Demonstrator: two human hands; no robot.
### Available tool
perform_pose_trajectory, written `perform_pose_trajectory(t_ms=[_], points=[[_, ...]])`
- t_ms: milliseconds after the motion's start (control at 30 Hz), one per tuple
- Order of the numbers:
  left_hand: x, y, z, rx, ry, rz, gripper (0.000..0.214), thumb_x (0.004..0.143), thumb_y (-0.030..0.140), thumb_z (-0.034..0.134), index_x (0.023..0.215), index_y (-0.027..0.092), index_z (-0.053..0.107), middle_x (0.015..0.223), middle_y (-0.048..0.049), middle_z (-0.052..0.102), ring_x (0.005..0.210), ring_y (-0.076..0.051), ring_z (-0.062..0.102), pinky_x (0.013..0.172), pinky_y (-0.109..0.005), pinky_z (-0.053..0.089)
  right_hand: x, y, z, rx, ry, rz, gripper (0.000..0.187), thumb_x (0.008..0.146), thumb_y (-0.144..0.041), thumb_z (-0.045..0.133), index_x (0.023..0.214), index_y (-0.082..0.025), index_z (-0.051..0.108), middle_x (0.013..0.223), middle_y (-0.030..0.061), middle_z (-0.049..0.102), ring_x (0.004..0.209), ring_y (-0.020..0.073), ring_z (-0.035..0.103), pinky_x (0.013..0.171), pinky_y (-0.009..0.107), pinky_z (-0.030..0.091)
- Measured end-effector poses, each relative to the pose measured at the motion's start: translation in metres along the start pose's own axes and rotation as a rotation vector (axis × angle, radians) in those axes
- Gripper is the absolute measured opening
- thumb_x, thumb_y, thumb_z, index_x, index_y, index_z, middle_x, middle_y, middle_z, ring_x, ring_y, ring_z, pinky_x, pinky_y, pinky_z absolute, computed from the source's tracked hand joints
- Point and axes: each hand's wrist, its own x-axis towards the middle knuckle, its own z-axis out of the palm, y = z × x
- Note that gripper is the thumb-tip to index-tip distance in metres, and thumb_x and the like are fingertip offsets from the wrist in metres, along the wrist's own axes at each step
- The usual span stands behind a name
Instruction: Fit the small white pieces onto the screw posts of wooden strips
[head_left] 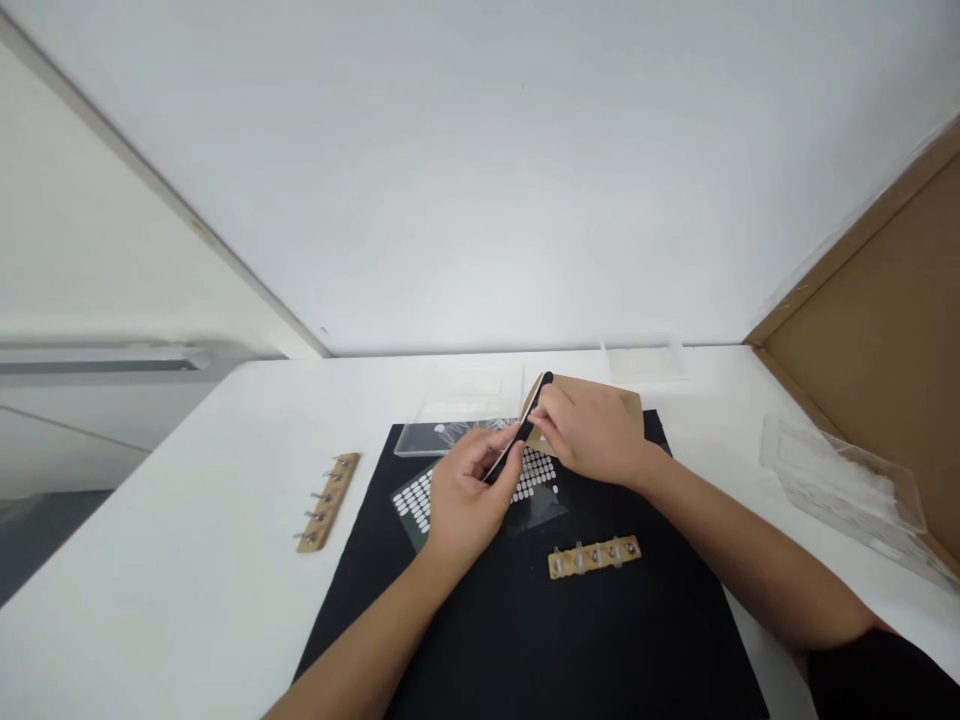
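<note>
In the head view, holding a thin black strip (523, 432) up over the black mat (570, 640), clamped low in the left hand (466, 492), pinched higher up by the right hand (600, 430). Likely light and quite stiff, maybe bendy; best held by the long edges.

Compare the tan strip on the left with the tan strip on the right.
Surface: the left strip lies on the white table; the right strip lies on the black mat.
Pose: the left strip slants away from the viewer; the right strip runs nearly crosswise.
Shared: both are narrow and tan, with small clear pieces set along them.
</note>
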Motion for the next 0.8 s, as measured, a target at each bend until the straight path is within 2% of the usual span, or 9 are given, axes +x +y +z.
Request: perform_pose_trajectory(t_ms=[133,267,367,467,533,600,700,800], points=[[0.000,-0.003,0.000,0.007,-0.008,0.028,0.020,0.098,0.027,0.072,0.115,0.023,0.082,0.095,-0.0036,0.075,0.086,-0.017,0.075,0.081,-0.030,0.065,-0.001,-0.002,-0.006,0.052,-0.022,-0.026,0.023,0.111,-0.034,0.048,0.096,-0.019,0.058,0.087,0.0053,0.072,0.070,0.0174,0.055,0.061,0.033,0.025],[-0.001,-0.004,0.001,0.042,-0.069,0.058,0.021,0.100,0.029,0.070,0.118,0.021,0.078,0.095,-0.0046,0.072,0.086,-0.018,0.073,0.079,-0.031,0.063,-0.002,0.007,-0.026,0.235,0.050,0.017,0.018,0.108,-0.035,0.054,0.099,-0.021,0.060,0.086,0.0010,0.074,0.072,0.0159,0.061,0.063,0.030,0.031],[0.003,-0.002,-0.004,0.125,-0.202,0.137,0.020,0.101,0.027,0.066,0.117,0.020,0.077,0.091,-0.0049,0.072,0.082,-0.018,0.072,0.073,-0.029,0.059,-0.008,0.018,-0.043,0.272,0.134,0.032,0.019,0.107,-0.034,0.055,0.096,-0.020,0.060,0.083,0.0006,0.073,0.071,0.0152,0.063,0.064,0.029,0.034],[0.011,0.001,-0.015,0.193,-0.437,0.325,0.021,0.100,0.021,0.064,0.117,0.021,0.078,0.084,-0.0030,0.071,0.074,-0.017,0.068,0.070,-0.028,0.054,-0.020,0.024,-0.054,0.292,0.186,0.048,0.019,0.107,-0.034,0.055,0.096,-0.020,0.061,0.083,0.0014,0.073,0.072,0.0156,0.064,0.066,0.028,0.037],[0.017,0.001,-0.023,0.182,-0.592,0.403,0.019,0.099,0.020,0.065,0.113,0.021,0.077,0.086,-0.0036,0.072,0.075,-0.017,0.067,0.071,-0.028,0.054,-0.031,0.024,-0.055,0.310,0.193,0.078,0.020,0.106,-0.036,0.057,0.095,-0.020,0.062,0.082,0.0011,0.072,0.071,0.0156,0.064,0.066,0.028,0.039],[0.021,0.000,-0.029,0.178,-0.712,0.423,0.017,0.099,0.019,0.065,0.110,0.022,0.077,0.088,-0.0043,0.073,0.078,-0.017,0.068,0.072,-0.028,0.054,-0.044,0.022,-0.049,0.313,0.178,0.097,0.020,0.106,-0.036,0.059,0.094,-0.020,0.062,0.081,0.0003,0.071,0.070,0.0149,0.064,0.065,0.027,0.039],[0.023,-0.004,-0.032,0.195,-0.782,0.427,0.013,0.097,0.021,0.067,0.106,0.022,0.078,0.085,-0.0033,0.075,0.076,-0.017,0.070,0.071,-0.027,0.054,-0.064,0.019,-0.037,0.221,0.167,0.053,0.024,0.108,-0.037,0.059,0.090,-0.020,0.061,0.081,-0.0002,0.069,0.070,0.0145,0.060,0.063,0.027,0.035],[0.022,-0.007,-0.032,0.274,-0.813,0.456,0.013,0.095,0.026,0.072,0.105,0.022,0.077,0.080,-0.0017,0.075,0.071,-0.017,0.070,0.066,-0.026,0.052,-0.082,0.018,-0.025,0.238,0.197,-0.029,0.022,0.109,-0.035,0.059,0.092,-0.020,0.062,0.084,0.0005,0.070,0.073,0.0141,0.062,0.065,0.027,0.038]])
